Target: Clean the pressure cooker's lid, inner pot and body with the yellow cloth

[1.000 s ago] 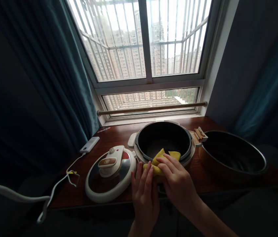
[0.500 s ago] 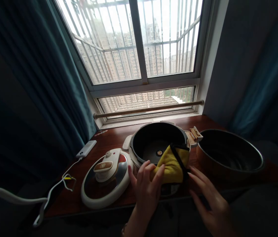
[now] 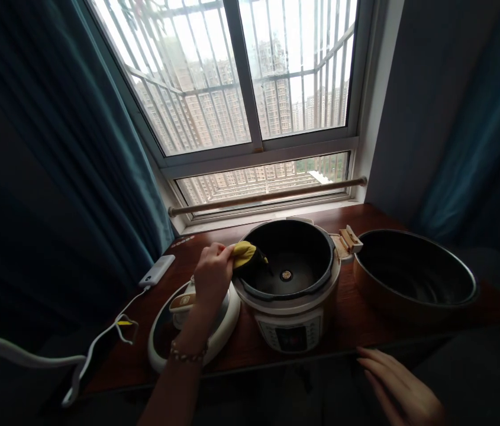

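Observation:
My left hand point(image 3: 214, 272) pinches a yellow cloth with black edging point(image 3: 244, 252) at the left rim of an open electric pressure cooker point(image 3: 294, 305). Part of the cloth hangs into the cooker, whose dark inside shows a small round piece at the bottom. Under my left forearm lies the cooker's round lid point(image 3: 231, 322), partly hidden by that arm. My right hand point(image 3: 403, 384) is by the table's front edge, its fingers stretched out and holding nothing. Closest to it, to the right of the cooker, stands a wide dark inner pot point(image 3: 371, 296).
The things stand on a reddish-brown wooden table point(image 3: 342, 343) below a barred window. A white power bank point(image 3: 157, 271) with a cable point(image 3: 99, 338) lies at the left. A hinge bracket point(image 3: 348, 242) juts from the cooker toward the pot.
My left hand has carried the cloth from the cooker's front right rim to its left rim. My right hand has come away from the cloth, moving down and right.

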Available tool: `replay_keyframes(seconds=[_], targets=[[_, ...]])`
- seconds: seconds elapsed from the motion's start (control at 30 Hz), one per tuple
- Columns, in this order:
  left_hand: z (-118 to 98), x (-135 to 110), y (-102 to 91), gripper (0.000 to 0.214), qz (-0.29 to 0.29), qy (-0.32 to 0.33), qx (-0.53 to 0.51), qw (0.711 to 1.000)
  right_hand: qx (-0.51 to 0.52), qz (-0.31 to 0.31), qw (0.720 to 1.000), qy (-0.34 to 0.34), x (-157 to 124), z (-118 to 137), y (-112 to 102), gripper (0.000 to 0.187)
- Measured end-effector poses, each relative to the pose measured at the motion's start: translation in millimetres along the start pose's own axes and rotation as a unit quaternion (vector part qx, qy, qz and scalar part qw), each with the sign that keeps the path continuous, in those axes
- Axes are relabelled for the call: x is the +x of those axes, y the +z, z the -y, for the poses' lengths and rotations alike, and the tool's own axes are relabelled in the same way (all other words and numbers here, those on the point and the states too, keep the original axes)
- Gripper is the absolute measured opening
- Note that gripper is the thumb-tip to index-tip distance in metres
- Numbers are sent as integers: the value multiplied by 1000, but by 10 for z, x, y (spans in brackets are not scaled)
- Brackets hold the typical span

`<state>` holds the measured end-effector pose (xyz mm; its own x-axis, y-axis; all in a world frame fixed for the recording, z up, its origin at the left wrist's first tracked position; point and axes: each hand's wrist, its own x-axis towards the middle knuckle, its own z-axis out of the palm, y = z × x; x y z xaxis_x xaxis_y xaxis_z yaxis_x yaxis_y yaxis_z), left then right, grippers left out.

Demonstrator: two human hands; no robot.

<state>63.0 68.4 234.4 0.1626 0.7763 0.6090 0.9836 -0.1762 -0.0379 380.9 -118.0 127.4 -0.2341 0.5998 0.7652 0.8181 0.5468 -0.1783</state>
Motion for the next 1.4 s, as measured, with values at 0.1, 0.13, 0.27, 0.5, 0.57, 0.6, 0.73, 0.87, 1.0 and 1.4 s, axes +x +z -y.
replay_keyframes(seconds=[0.1,0.13,0.27,0.5,0.57,0.6,0.73,0.87,1.0,1.4], targets=[[-20,407,84,26,97,4,3,995,-8,2,1000,-18,13,7,-8,20],[-30,537,132,26,123,-1,1,992,-10,4,1000,-22,15,9,-15,20],[-95,964,351,26,168,-1,-15,986,-19,-5,999,-34,21,26,-32,19],[-243,1051,370,30,172,52,-39,983,8,-9,999,-35,199,159,-33,19],[-247,963,316,31,170,58,-33,983,38,-1,999,-19,356,223,-47,20],[-240,918,289,32,171,58,-30,983,58,5,998,-9,461,260,-56,21],[-169,741,161,35,175,48,-15,983,164,13,986,9,1015,411,-68,29],[-97,502,-59,35,174,22,8,984,207,9,978,1,1551,532,34,25],[-139,178,-368,24,186,16,-25,982,193,31,981,14,1872,648,233,27],[-341,-233,-685,24,342,-60,-595,725,95,225,965,93,1881,788,589,45]])
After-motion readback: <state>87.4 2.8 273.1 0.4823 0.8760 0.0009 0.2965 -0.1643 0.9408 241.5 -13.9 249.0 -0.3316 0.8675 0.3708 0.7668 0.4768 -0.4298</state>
